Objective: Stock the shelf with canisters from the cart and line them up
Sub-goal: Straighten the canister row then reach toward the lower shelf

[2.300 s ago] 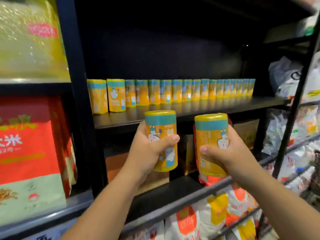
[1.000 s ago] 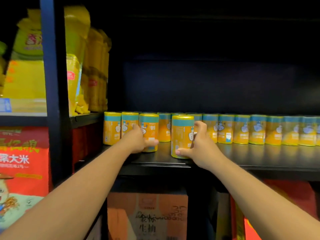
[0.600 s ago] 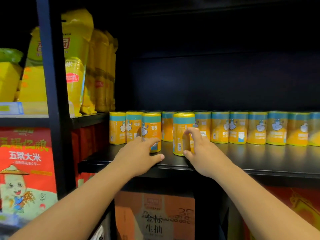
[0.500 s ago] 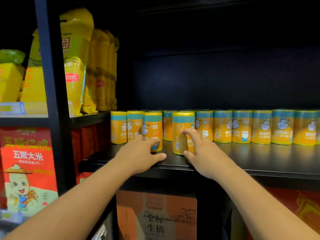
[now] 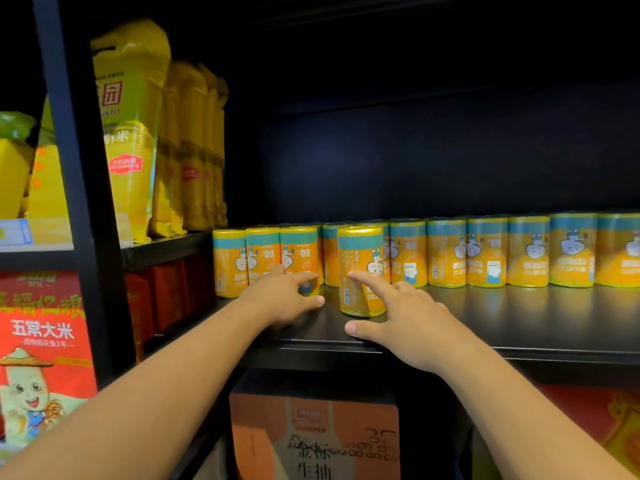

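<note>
A long row of orange canisters with teal bands point(image 5: 486, 252) stands along the back of the black shelf point(image 5: 502, 327). Two more stand in front of the row: one point(image 5: 299, 258) at the left and one point(image 5: 360, 268) nearer the shelf's front edge. My left hand point(image 5: 284, 301) lies low in front of the left one, its straight fingertips at the canister's base. My right hand point(image 5: 398, 317) is spread open, its index finger touching the front of the other canister and its thumb on the shelf edge. Neither hand holds anything.
Yellow rice bags point(image 5: 131, 133) fill the neighbouring shelf at the left, behind a black upright post point(image 5: 79, 174). Red rice bags point(image 5: 41, 348) sit below them. A brown carton point(image 5: 311, 434) stands under the canister shelf. The shelf front right of my right hand is bare.
Both hands carried a canister up to the shelf, set it down in front of the row and let go. My fingers have since straightened and drawn back towards the shelf edge.
</note>
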